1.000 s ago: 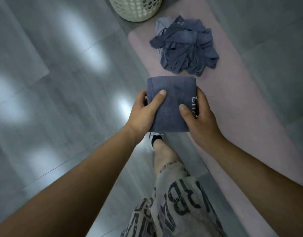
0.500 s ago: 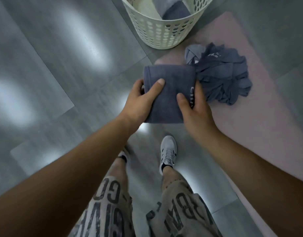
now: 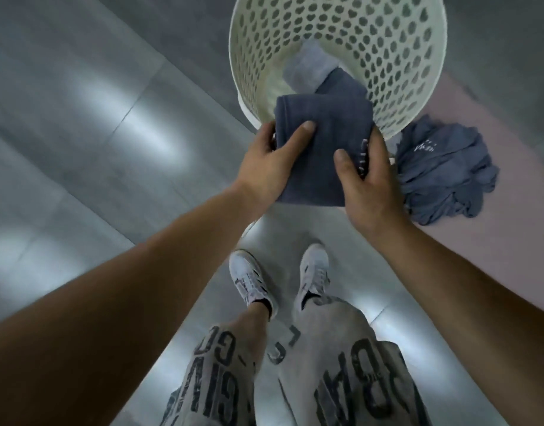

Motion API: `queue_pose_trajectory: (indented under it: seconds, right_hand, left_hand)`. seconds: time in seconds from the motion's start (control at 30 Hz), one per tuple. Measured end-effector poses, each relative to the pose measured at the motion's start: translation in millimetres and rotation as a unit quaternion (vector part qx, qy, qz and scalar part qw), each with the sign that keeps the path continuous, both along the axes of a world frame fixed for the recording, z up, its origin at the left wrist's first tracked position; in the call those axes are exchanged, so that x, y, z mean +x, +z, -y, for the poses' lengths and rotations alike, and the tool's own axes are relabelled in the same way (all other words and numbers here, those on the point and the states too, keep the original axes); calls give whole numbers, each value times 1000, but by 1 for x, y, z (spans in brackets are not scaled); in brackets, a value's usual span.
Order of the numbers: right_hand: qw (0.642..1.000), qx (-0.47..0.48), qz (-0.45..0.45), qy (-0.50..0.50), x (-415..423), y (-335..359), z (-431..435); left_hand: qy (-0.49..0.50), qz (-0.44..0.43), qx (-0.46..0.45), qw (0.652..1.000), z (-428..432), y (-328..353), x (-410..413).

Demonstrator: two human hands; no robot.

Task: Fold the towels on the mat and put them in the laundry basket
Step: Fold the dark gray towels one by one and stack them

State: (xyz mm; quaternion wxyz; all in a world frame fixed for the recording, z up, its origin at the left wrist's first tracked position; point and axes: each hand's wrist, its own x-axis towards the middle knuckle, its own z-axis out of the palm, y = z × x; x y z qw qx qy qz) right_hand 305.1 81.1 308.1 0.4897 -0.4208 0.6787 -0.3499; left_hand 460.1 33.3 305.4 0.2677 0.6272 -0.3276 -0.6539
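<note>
Holding the folded towel (image 3: 323, 155) level, I am gripping it from both sides: my left hand (image 3: 264, 170) is clamping the left edge with the thumb on top, and my right hand (image 3: 370, 186) is clamping the right edge the same way. Gripping both edges is, in my judgement, stopping the layers from sliding open. The towel is hanging in the air, its far edge overlapping the near rim of the laundry basket (image 3: 412, 50); it is not yet inside. Two folded towels, a pale one (image 3: 310, 69) and a dark one (image 3: 341, 87), are lying at the bottom of the basket. A crumpled pile of towels (image 3: 443, 173) is lying on the pink mat (image 3: 516, 235), just beside the basket, waiting for folding. I am standing on the grey floor (image 3: 111, 124) beside the mat, facing the basket for a straight drop.
</note>
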Motion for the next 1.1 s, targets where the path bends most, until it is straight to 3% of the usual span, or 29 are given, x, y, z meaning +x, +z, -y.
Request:
queue_pose_trajectory:
  seconds: [0.27, 0.6, 0.83, 1.1]
  right_hand:
    - [991, 31, 2, -133, 7, -38, 101]
    - [982, 100, -10, -160, -20, -180, 199]
    - [973, 164, -15, -163, 0, -270, 221]
    - [961, 210, -19, -181, 16, -339, 212]
  left_hand:
    - [-122, 19, 13, 992, 137, -42, -12]
    - [-296, 51, 75, 951, 277, -170, -39]
    - [-312, 107, 102, 938, 302, -275, -35]
    - [-331, 132, 156, 921, 304, -346, -25]
